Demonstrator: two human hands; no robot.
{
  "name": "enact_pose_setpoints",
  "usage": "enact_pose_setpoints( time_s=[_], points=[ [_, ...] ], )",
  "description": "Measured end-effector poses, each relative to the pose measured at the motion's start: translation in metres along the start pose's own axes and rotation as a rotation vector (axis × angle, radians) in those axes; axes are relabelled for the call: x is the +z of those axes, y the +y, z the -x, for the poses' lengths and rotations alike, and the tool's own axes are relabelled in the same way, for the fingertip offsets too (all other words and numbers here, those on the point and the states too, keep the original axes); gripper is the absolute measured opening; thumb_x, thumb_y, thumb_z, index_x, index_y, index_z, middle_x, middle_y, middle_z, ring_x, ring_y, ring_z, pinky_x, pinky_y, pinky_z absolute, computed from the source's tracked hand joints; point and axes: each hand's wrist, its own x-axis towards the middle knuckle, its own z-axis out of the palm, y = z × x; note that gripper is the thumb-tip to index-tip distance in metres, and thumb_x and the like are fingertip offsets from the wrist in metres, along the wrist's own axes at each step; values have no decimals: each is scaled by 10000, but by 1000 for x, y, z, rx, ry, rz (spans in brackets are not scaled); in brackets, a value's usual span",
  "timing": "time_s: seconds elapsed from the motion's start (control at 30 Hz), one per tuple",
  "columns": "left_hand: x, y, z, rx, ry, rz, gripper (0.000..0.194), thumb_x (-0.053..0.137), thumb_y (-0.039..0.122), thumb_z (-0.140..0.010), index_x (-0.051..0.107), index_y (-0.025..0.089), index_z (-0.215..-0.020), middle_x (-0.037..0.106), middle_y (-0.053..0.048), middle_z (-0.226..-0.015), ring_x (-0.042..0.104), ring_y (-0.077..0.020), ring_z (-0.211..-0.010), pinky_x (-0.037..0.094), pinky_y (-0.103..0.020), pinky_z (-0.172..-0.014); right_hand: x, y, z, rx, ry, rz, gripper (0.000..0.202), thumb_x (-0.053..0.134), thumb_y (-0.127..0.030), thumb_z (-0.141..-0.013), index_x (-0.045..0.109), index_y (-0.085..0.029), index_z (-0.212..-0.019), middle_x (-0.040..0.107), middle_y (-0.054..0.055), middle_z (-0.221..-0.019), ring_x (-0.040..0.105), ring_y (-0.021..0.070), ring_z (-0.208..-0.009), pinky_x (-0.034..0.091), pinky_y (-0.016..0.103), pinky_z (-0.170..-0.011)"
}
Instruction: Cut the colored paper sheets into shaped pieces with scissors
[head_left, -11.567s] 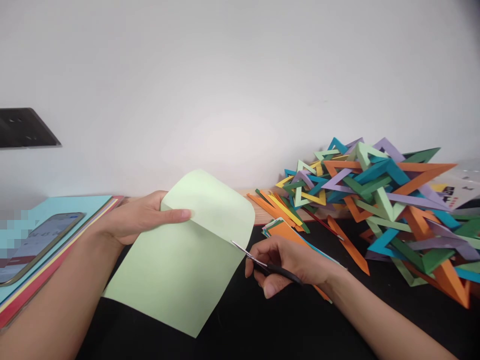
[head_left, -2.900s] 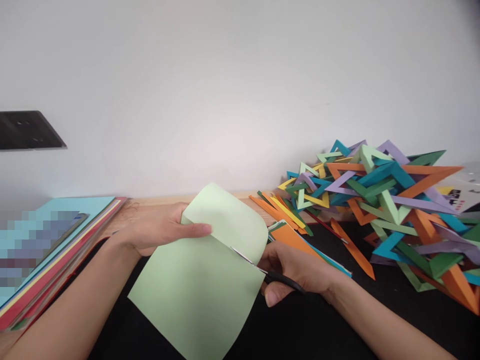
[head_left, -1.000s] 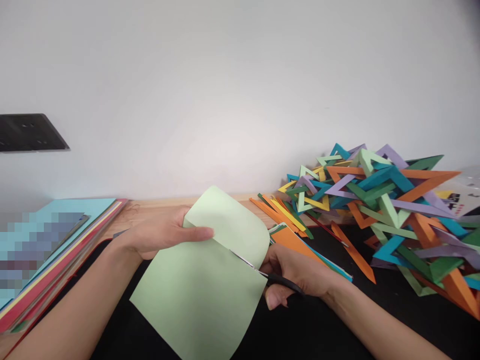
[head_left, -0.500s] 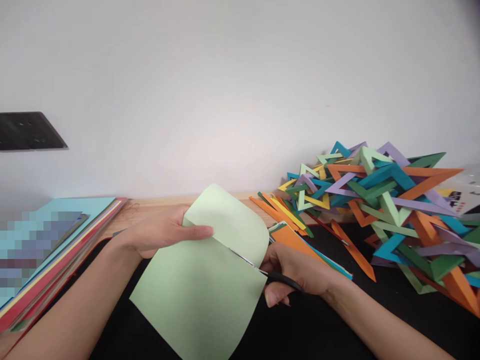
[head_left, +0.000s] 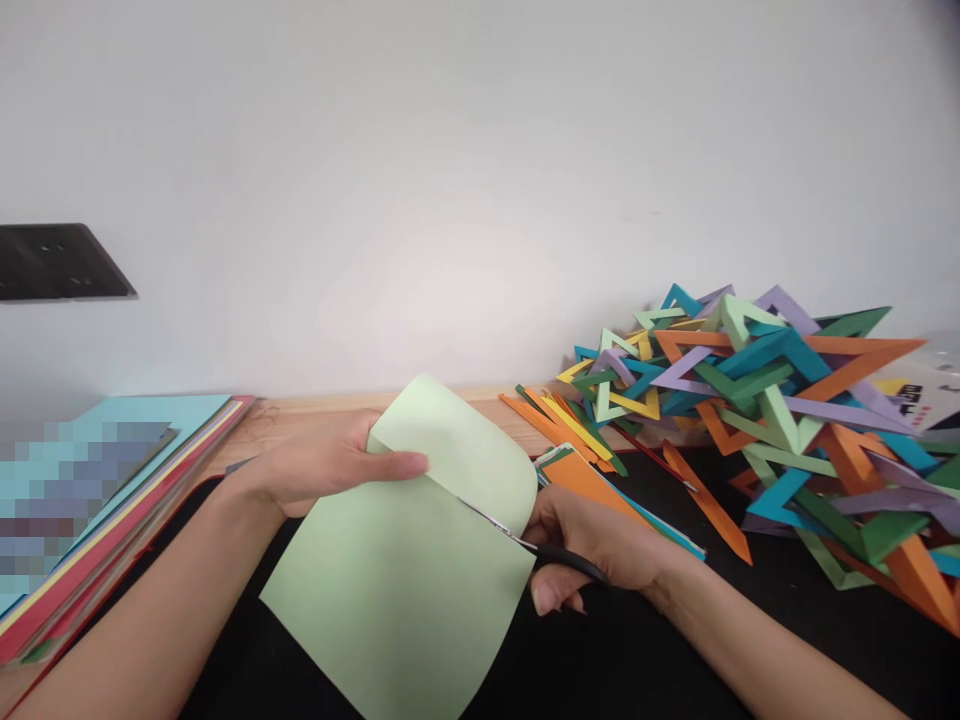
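A pale green sheet of paper (head_left: 397, 590) is held up in front of me, partly cut, with its upper part curling back. My left hand (head_left: 345, 462) pinches its upper left edge, thumb on the front and the other fingers mostly hidden behind. In my right hand (head_left: 577, 545) is a pair of scissors (head_left: 564, 560) with black handles. Their thin blades lie along the cut line from the sheet's right edge, pointing up and left toward my left thumb. The blades look nearly closed on the paper.
Linked folded-paper stars (head_left: 795, 400) in several colours are heaped at the right. Near them lie paper strips (head_left: 574, 425), an orange-topped stack of paper (head_left: 585, 485) and a loose orange strip (head_left: 709, 505). Coloured sheets (head_left: 187, 420) are piled at the left. A black mat (head_left: 615, 660) covers the wooden table.
Almost nothing differs. The curled upper part of the sheet has dipped slightly, and both hands keep their places.
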Motion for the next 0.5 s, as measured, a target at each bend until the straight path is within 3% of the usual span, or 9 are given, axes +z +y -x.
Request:
enact_pose_setpoints(
  time_s=[0.5],
  points=[
    [2,0,1,-1,25,32,277,654,279,-825,674,257,-1100,751,-45,-958,714,-214,-830,561,-276,-681,-2,1,1,49,27,27,252,824,-281,-615,697,-119,-759,609,-18,-601,521,45,-470,413,99,-398]
  ],
)
